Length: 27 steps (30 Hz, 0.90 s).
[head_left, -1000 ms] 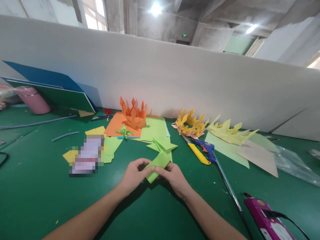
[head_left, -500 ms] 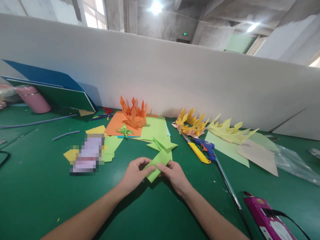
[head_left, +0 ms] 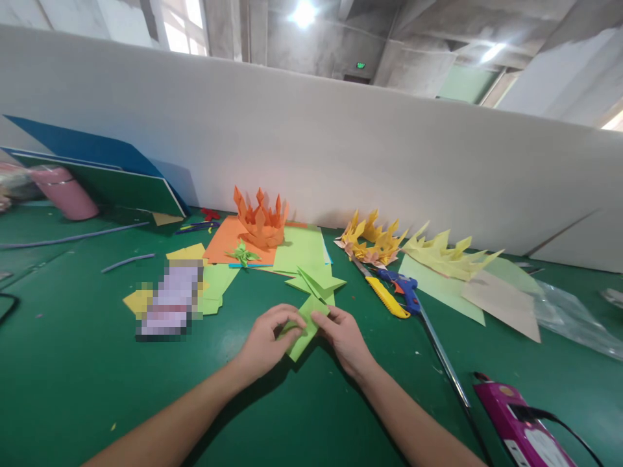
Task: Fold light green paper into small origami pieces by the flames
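Between my two hands is a folded piece of light green paper [head_left: 307, 332], held slanted above the green table. My left hand [head_left: 270, 337] pinches its left edge with thumb and fingers. On the other side, my right hand [head_left: 346, 340] grips the upper right edge, thumb on top and fingers behind. Just beyond the paper lie folded green pieces [head_left: 318, 283] with pointed ends. A small green paper star shape [head_left: 242, 254] sits farther back, by an orange paper crown [head_left: 263, 224].
A yellow paper crown [head_left: 372, 241] and a pale yellow spiked strip [head_left: 448, 254] stand at back right. Nearer lie a yellow utility knife [head_left: 389, 297], a blue glue gun [head_left: 403, 288] and a magenta power strip [head_left: 523, 421]. A pixelated object [head_left: 170, 299] lies left.
My left fingers have shifted over the paper's face, and my right thumb has slid up toward its upper edge. The paper has turned slightly. Other things have stayed put.
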{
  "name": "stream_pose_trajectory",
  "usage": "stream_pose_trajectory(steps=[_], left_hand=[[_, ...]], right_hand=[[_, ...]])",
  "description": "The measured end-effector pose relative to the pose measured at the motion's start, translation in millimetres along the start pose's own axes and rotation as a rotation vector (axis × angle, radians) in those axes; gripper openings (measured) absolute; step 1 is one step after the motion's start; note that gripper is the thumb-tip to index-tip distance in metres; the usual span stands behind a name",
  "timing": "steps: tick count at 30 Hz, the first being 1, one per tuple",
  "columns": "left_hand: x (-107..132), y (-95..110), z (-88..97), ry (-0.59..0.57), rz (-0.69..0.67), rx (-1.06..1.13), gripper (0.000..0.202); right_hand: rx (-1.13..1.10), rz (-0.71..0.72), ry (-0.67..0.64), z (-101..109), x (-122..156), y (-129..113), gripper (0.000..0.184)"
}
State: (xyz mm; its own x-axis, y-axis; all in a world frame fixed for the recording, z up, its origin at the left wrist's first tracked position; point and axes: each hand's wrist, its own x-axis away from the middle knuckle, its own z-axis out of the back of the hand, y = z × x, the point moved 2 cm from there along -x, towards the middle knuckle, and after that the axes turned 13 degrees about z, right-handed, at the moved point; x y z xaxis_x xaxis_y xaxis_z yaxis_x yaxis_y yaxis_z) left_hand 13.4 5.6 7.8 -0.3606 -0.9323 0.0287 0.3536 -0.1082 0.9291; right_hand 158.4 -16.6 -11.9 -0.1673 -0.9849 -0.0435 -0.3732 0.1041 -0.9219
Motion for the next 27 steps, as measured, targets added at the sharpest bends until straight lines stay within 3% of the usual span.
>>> stream_pose_trajectory(steps=[5, 20, 23, 25, 27], left_hand=[[-1, -3, 0.0, -0.015, 0.036, -0.082, 0.021], [-4, -7, -0.4, 0.011, 0.039, -0.202, 0.024], [-6, -9, 2.0, 0.044, -0.002, -0.279, 0.024], [-8, -10, 3.8, 0.06, -0.041, -0.336, 0.023], [-9, -11, 5.1, 0.065, -0.079, -0.387, 0.023]], right_hand=[[0.051, 0.014, 0.04, 3, -2, 0, 0.03], [0.242, 0.074, 0.013, 6, -4, 3, 0.031], [0.364, 0.198, -0.003, 9, -6, 3, 0.031], [0.51, 0.356, 0.018, 12, -6, 0, 0.035], [0.698, 0.524, -0.011, 12, -5, -4, 0.025]])
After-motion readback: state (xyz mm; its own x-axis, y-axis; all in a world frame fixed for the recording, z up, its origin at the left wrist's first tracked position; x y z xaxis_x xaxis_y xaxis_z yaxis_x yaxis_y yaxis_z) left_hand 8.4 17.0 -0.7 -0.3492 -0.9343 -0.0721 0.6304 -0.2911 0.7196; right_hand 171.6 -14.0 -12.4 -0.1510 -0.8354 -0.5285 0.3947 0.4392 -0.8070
